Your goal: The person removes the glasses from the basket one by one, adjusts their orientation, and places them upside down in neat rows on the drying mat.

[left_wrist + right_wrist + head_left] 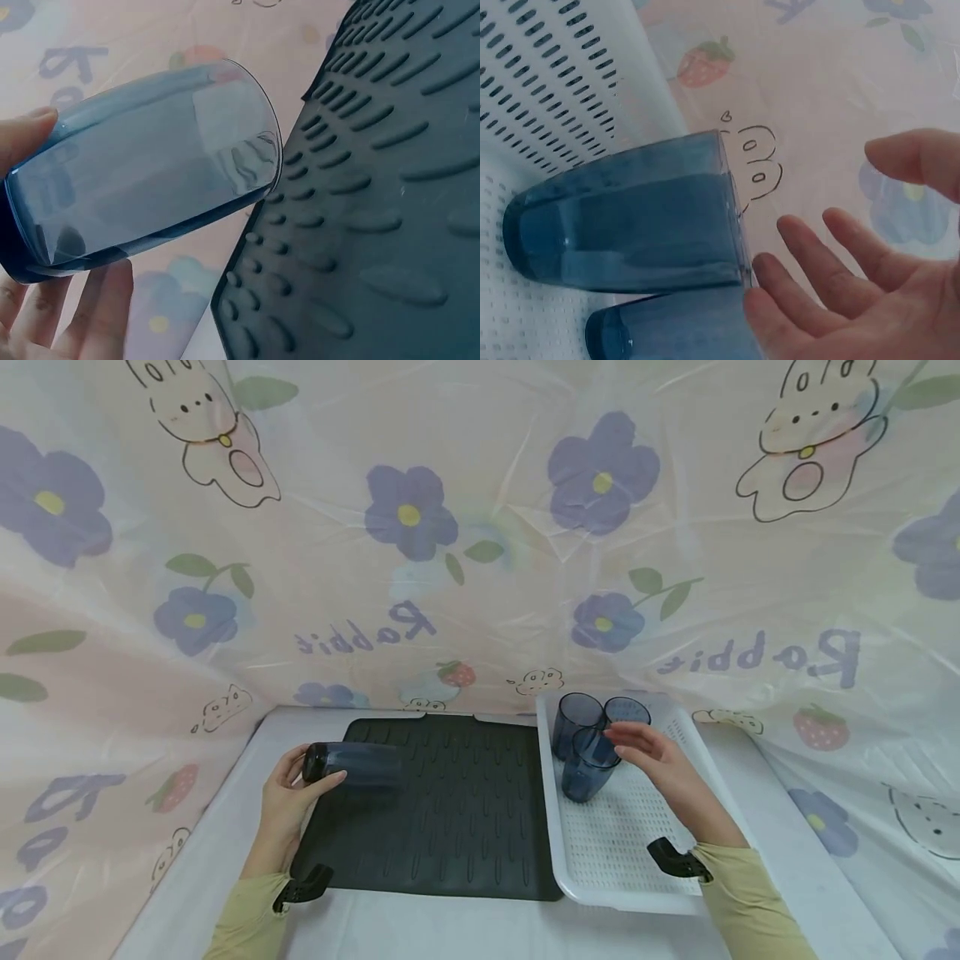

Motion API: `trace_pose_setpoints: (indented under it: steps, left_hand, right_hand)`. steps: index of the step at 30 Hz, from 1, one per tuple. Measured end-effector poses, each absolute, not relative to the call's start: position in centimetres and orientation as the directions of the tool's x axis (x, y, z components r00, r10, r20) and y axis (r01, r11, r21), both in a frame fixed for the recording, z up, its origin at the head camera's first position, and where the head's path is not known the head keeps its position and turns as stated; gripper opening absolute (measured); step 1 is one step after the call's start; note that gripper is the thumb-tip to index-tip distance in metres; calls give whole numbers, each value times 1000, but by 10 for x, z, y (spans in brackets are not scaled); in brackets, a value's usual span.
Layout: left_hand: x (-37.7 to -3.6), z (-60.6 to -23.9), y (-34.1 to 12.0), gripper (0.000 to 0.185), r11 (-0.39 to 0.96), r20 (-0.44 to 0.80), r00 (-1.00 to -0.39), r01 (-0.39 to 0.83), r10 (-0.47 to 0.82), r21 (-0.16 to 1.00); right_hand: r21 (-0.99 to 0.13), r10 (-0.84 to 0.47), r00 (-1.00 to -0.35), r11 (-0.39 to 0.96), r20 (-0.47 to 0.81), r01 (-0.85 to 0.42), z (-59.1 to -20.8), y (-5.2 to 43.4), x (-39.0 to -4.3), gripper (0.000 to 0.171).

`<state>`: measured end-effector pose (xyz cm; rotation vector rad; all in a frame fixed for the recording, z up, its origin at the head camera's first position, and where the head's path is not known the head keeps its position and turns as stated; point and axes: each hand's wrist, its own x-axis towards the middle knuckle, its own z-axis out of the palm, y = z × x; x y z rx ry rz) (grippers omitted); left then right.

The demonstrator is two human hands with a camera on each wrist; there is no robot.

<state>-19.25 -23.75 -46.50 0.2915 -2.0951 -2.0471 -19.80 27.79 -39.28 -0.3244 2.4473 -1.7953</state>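
My left hand (288, 793) holds a clear blue glass (150, 165) tipped on its side above the left part of a dark ribbed drying mat (457, 827). Thumb and fingers grip it around its thick base, and its mouth points right. Over the white perforated basket (630, 868) is my right hand (660, 756), its fingers loosely extended and nothing held. Its fingertips are right by the rims of the blue glasses standing there: a front glass (587, 772), a back left glass (573, 727) and a back right glass (628, 710), partly hidden.
The mat lies directly left of the basket on a white table surface (420, 931). Behind and on both sides hangs a printed curtain (495, 602) with flowers and rabbits. The basket has raised side walls (645, 67).
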Motion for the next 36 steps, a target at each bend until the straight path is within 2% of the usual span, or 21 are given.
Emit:
trace_pose_setpoints:
  steps: [5,13,24,36]
  left_hand:
    - [-192,-468,-243,79,54,-4,-952,-21,-306,998]
    - [-189,-475,-246,81,28,-30,-946,-41,-323,999]
    - [-187,-477,-253,74,4,69,-946,72,-316,997]
    - [-199,-471,-250,76,133,118,-939,78,-323,988]
  right_hand:
    - [-952,-213,-977,293,29,-92,-395,280,-198,57]
    - [-954,-194,-981,294,4,-62,-401,283,-199,55]
    - [-940,-195,-981,338,-25,-43,-401,282,-206,53]
    - [-939,-208,-978,341,-21,-52,-401,284,-213,54]
